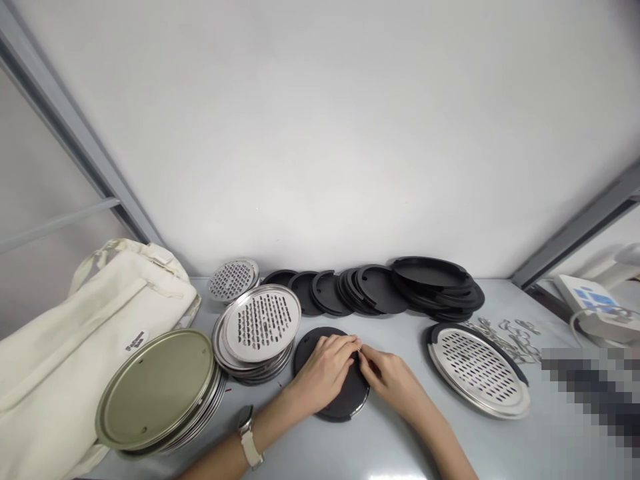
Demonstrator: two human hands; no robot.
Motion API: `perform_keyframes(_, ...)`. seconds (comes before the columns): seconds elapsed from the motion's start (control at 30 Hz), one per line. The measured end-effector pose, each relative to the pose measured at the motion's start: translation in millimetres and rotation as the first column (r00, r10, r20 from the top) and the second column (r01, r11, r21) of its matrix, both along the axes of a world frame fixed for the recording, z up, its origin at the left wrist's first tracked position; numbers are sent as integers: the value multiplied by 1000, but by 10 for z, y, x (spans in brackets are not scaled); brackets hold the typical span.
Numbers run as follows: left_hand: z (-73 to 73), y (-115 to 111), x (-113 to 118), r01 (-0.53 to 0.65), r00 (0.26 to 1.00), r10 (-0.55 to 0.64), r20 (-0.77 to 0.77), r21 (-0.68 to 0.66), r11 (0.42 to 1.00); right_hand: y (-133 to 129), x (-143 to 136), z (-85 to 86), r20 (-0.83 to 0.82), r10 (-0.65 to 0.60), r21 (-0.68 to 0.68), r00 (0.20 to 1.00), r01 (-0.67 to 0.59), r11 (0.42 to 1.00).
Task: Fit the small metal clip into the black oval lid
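A black round plate (327, 357) lies flat on the table in front of me, a thin shiny edge showing at its lower right. Over it rests my left hand (327, 367), fingers bent and tips pressed together at the plate's upper right. My right hand (387, 373) meets it there in a pinch at the rim. A tiny glint of metal shows between the fingertips; its kind is hidden. To the left stands a stack of perforated metal discs (263, 323). On the right lies a perforated disc with a black rim (480, 370), near several loose silver hooks (515, 337).
Several black round covers (380, 288) lie overlapped along the wall. Green round plates (157, 393) are stacked at the left, beside a cream bag (100, 327). Small perforated discs (233, 280) sit behind. A white device (597, 303) with a cable stands at the far right.
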State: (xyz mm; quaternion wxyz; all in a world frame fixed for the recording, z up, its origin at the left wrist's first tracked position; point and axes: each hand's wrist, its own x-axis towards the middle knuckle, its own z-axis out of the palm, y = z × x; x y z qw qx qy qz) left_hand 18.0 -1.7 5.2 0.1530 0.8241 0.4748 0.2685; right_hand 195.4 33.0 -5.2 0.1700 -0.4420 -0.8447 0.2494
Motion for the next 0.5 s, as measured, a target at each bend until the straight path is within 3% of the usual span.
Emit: perform_keyframes(0.5,10,5,0,20,1000,-20,13,0,1000,8,-9,-13,4,-6,-6,1000,6,1000)
